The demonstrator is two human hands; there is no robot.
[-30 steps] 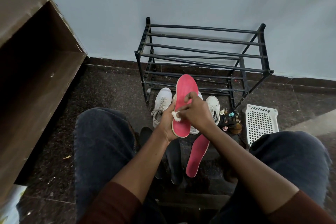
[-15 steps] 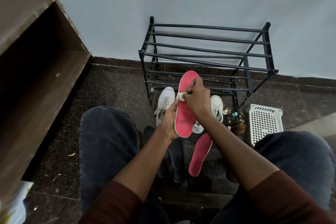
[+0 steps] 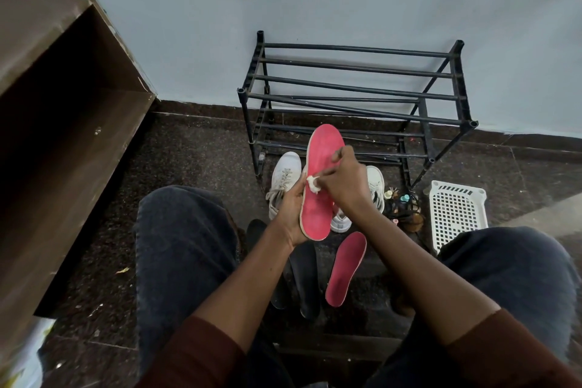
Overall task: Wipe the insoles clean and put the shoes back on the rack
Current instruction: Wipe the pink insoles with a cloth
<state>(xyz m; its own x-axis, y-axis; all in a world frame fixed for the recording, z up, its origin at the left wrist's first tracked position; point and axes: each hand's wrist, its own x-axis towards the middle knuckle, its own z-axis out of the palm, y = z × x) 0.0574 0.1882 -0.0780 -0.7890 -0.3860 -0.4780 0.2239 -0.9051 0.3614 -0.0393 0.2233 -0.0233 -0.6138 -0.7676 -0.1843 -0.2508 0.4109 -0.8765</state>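
My left hand [image 3: 291,214] grips a red insole [image 3: 318,205] by its lower left edge and holds it upright in front of me. My right hand [image 3: 345,183] pinches a small white wad of cloth [image 3: 313,183] and presses it against the middle of that insole. A second red insole [image 3: 345,269] lies on the floor between my knees, beside two dark insoles [image 3: 304,280]. White sneakers [image 3: 283,179] stand on the floor behind the held insole, partly hidden by it. The black shoe rack [image 3: 356,98] stands against the wall with nothing on its bars.
A brown wooden cabinet [image 3: 63,142] fills the left side. A white perforated plastic basket [image 3: 456,214] lies at the right of the rack, with a heap of small items [image 3: 403,208] beside it. My knees in dark jeans frame the floor space.
My right hand with the cloth slid up the insole toward its toe, then came back down to the middle. The left hand kept its grip on the insole.
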